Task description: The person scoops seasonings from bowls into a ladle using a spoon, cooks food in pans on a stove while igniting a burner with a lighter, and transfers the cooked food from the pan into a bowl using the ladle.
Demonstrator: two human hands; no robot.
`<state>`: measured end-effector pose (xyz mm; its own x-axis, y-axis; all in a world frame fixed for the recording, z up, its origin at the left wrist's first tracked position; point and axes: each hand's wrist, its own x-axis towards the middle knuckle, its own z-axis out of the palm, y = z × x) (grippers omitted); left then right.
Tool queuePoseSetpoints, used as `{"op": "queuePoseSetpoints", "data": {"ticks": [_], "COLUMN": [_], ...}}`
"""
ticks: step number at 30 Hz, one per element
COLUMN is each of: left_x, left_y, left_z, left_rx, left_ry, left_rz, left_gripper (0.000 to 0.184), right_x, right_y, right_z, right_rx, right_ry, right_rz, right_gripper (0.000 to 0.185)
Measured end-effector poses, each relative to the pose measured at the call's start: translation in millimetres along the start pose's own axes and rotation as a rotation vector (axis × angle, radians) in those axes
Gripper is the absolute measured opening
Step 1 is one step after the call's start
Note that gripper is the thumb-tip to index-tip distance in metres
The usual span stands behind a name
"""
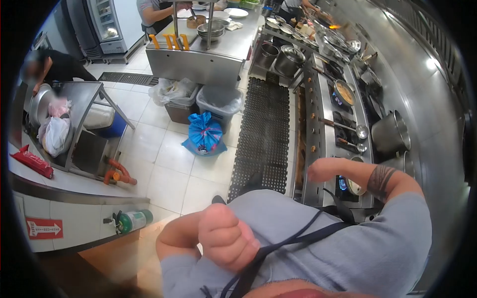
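My left hand [226,238] is closed in a fist in front of my chest, beside the black apron strap [298,237]. Whether the strap runs into that fist is hidden from me. Out over the stove's front edge is my right hand [322,170], its fingers curled in; nothing held shows. Under my right forearm a pan [356,185] sits by a lit blue burner flame, partly covered by the arm. Two ladles, one [361,131] larger than the other [361,148], lie on the stove [313,114] beyond my right hand.
Farther along, a frying pan [344,93] with food is over a flame. Large pots [391,133] stand at the wall side. A black rubber mat [261,134] covers the aisle. A blue bag [204,133] and bins [221,102] stand left. Other people work at the counters.
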<state>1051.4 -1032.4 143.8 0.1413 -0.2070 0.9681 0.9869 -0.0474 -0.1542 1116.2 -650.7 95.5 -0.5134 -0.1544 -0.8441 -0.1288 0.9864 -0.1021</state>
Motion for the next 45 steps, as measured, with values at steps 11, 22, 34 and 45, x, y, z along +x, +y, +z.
{"op": "queuePoseSetpoints", "data": {"ticks": [11, 22, 34, 45], "left_x": [-14.7, -20.2, -403.8, -516.9], "left_y": [-27.1, -105.3, -128.3, -144.5], "left_z": [6.1, 88.0, 2.3, -10.7], "left_rx": [-0.305, -0.403, 0.501, -0.106], "left_ry": [-0.527, -0.8, -1.585, -2.486], "left_rz": [-0.303, -0.412, -1.609, -1.337], "left_gripper": [0.021, 0.023, 0.034, 0.027], "right_x": [62.4, 166.1, 138.1, 198.1], "right_y": [9.8, 68.4, 215.1, 317.3], "right_z": [-3.5, 47.9, 37.1, -71.0], "right_rx": [-0.025, 0.295, 0.621, 0.75], "right_ry": [-0.175, 0.047, 0.379, 0.384], "right_rz": [-0.119, -0.076, 0.043, -0.07], "right_gripper": [0.039, 0.041, 0.036, 0.038]}}
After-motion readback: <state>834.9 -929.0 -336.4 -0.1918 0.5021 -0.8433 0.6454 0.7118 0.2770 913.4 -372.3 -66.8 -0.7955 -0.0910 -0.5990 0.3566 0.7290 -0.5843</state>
